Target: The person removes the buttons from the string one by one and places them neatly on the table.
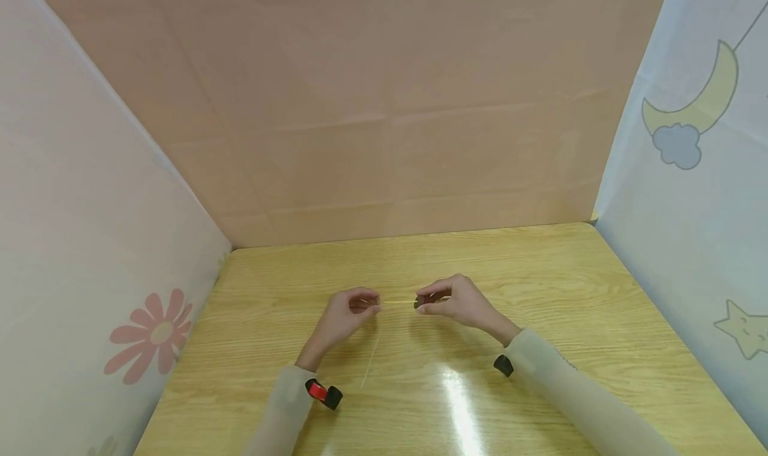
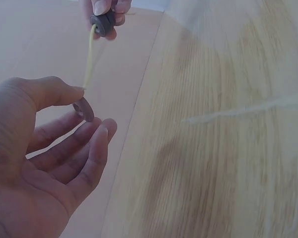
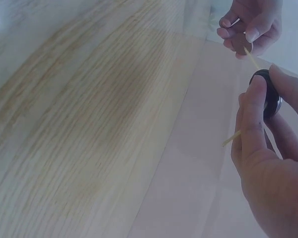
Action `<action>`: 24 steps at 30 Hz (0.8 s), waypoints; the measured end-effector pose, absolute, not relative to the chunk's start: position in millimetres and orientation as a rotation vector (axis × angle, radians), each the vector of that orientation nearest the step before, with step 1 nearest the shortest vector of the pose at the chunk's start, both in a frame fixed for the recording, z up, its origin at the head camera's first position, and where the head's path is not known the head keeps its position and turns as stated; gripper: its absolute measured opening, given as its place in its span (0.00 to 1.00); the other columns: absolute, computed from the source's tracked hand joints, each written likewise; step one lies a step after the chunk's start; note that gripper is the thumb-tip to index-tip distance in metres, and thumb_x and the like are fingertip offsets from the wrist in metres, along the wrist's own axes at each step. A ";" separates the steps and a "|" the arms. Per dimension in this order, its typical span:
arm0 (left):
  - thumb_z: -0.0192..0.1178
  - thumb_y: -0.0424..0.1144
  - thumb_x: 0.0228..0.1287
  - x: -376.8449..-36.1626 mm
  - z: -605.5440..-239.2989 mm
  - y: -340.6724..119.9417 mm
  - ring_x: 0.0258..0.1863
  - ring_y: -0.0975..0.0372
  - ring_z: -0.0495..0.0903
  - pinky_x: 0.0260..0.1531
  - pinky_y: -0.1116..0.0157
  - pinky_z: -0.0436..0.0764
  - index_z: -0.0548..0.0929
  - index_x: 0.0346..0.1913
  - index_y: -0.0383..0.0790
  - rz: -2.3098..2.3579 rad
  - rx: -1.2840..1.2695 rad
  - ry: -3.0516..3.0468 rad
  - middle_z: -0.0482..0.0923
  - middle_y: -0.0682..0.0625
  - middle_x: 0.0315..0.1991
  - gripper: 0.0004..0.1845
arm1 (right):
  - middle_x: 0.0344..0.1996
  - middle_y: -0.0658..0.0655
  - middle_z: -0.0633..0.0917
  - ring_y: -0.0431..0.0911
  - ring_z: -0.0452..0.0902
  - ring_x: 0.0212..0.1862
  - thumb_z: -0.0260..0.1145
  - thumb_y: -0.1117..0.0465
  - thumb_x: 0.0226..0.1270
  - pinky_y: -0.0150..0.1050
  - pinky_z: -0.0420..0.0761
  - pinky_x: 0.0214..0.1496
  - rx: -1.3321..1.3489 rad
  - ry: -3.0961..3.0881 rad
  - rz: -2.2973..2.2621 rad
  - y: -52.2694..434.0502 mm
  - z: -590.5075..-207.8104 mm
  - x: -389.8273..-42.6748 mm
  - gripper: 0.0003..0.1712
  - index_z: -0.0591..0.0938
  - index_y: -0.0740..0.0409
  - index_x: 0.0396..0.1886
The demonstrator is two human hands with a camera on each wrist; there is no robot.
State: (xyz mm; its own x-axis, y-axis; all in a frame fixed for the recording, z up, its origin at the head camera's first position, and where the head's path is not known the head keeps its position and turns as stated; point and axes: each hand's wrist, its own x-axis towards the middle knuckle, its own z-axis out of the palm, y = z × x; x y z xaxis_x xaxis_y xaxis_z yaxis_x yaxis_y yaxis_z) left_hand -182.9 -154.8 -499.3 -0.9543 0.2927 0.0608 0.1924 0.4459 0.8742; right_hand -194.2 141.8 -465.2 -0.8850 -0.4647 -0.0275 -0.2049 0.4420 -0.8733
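Above the counter [image 1: 540, 289], 2 hands stretch a yellow string [image 1: 397, 302].
Left hand [image 1: 345, 317] pinches the string and a grey ring [image 2: 83, 108]; right hand [image 1: 456, 301] grips a dark bead [image 3: 268, 96].

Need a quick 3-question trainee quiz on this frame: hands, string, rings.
1. True or false: the right hand pinches a dark ring that the yellow string passes through.
2. What does the left hand hold besides the string? A) scissors B) a second ring C) a cup
3. Fill in: the string runs between the two hands above the wooden ____.

Key: 1 true; 2 B; 3 table.
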 end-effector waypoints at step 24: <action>0.69 0.35 0.69 -199.6 -523.9 -186.5 0.39 0.65 0.84 0.42 0.68 0.86 0.89 0.52 0.37 1.224 0.394 2.798 0.89 0.49 0.44 0.11 | 0.48 0.54 0.93 0.45 0.88 0.47 0.78 0.53 0.66 0.34 0.86 0.45 -0.595 2.412 -1.428 145.9 -468.2 -196.3 0.20 0.91 0.54 0.55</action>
